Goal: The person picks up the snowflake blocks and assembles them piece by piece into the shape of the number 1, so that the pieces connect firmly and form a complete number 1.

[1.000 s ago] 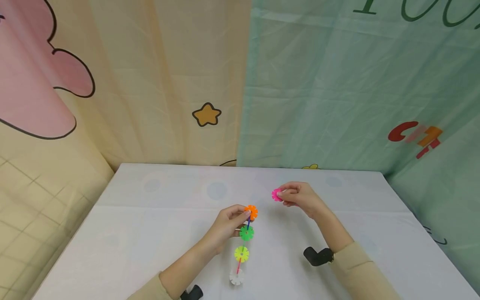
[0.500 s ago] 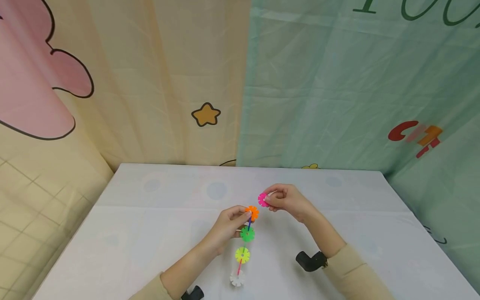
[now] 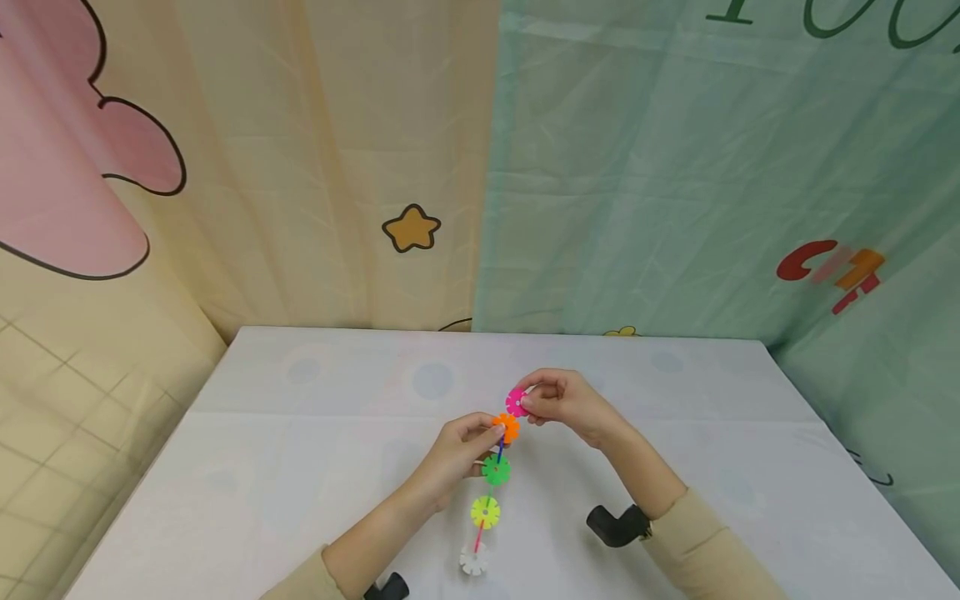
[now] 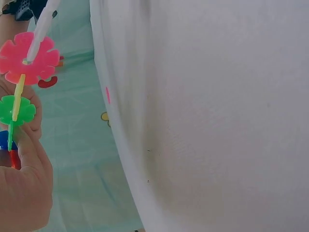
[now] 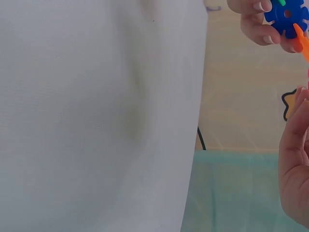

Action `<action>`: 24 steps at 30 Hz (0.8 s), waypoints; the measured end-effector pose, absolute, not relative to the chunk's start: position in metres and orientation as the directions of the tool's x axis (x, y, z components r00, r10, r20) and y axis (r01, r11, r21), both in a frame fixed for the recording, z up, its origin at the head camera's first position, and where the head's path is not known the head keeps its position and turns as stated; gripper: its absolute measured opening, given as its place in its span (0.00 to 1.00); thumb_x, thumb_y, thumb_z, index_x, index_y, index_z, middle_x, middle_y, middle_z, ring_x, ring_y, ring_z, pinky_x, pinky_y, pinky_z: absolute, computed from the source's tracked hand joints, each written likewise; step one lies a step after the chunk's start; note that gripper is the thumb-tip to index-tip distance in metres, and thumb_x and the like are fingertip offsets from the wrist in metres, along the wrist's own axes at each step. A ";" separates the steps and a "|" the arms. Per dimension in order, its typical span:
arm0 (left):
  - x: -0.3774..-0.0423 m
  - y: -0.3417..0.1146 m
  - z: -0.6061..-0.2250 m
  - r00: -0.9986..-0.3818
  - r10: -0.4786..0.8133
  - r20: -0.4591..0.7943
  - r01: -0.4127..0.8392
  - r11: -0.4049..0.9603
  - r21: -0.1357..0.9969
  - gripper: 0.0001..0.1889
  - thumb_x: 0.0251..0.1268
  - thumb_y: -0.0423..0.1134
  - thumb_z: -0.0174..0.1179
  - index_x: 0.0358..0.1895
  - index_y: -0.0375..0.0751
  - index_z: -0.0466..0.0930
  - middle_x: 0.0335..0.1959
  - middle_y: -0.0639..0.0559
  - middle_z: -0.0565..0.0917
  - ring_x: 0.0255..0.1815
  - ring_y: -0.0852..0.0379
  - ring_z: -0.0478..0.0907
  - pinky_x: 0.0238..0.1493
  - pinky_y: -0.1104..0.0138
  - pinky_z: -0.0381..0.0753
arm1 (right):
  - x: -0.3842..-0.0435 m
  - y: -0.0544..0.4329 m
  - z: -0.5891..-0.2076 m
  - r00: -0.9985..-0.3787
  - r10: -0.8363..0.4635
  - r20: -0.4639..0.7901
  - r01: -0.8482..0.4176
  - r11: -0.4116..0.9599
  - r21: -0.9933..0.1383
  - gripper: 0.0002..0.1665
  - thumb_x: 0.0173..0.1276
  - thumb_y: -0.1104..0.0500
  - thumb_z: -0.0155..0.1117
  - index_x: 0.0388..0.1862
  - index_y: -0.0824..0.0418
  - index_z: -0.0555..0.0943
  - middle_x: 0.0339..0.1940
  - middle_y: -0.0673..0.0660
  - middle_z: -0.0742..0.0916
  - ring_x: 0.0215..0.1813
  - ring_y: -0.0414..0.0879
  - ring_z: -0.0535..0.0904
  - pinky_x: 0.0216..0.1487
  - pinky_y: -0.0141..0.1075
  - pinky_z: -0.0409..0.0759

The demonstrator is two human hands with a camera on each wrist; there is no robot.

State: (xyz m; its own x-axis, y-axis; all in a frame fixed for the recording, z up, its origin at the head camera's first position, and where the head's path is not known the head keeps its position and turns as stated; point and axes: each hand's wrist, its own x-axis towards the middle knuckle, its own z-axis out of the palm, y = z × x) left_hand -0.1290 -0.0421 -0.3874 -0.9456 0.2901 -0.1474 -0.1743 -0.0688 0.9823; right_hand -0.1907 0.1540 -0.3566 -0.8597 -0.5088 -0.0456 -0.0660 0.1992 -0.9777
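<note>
In the head view, my left hand pinches the top of a chain of notched plastic snowflake discs. From its fingers down run an orange disc, a blue disc seen edge-on, a green disc, a yellow disc, a pink-red disc edge-on and a white disc. My right hand pinches a bright pink disc between thumb and fingers, right at the orange disc's upper edge. In the right wrist view, the blue disc shows face-on beside the fingers.
A white cloth-covered table lies under both hands. Behind it hang a beige curtain and a green curtain. A black wrist mount sits at the right wrist, another black mount at the left.
My right hand has moved left and slightly down, bringing the bright pink disc to the orange one. My left hand and the chain have barely shifted.
</note>
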 end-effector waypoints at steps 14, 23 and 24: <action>-0.127 -0.042 -0.386 -0.941 0.311 -0.137 -0.170 -0.082 0.982 0.15 0.67 0.42 0.55 0.45 0.30 0.76 0.32 0.52 0.82 0.27 0.61 0.74 0.29 0.72 0.75 | -0.187 0.149 -0.356 -0.844 -0.537 0.010 -0.116 0.164 -0.980 0.15 0.66 0.67 0.57 0.49 0.76 0.74 0.30 0.52 0.82 0.30 0.43 0.78 0.39 0.36 0.81; -0.121 -0.040 -0.383 -0.954 0.281 -0.099 -0.139 -0.125 0.982 0.14 0.68 0.39 0.55 0.44 0.28 0.76 0.31 0.50 0.82 0.25 0.60 0.77 0.31 0.72 0.76 | -0.180 0.141 -0.355 -0.821 -0.556 0.132 -0.238 0.123 -0.964 0.12 0.66 0.70 0.56 0.47 0.73 0.78 0.31 0.55 0.82 0.30 0.50 0.76 0.39 0.40 0.81; -0.120 -0.040 -0.382 -0.958 0.271 -0.097 -0.135 -0.122 0.983 0.14 0.68 0.39 0.54 0.45 0.28 0.76 0.32 0.49 0.83 0.25 0.60 0.77 0.31 0.72 0.76 | -0.179 0.141 -0.356 -0.818 -0.555 0.152 -0.253 0.110 -0.961 0.12 0.66 0.71 0.56 0.47 0.73 0.78 0.31 0.54 0.82 0.30 0.51 0.76 0.39 0.40 0.81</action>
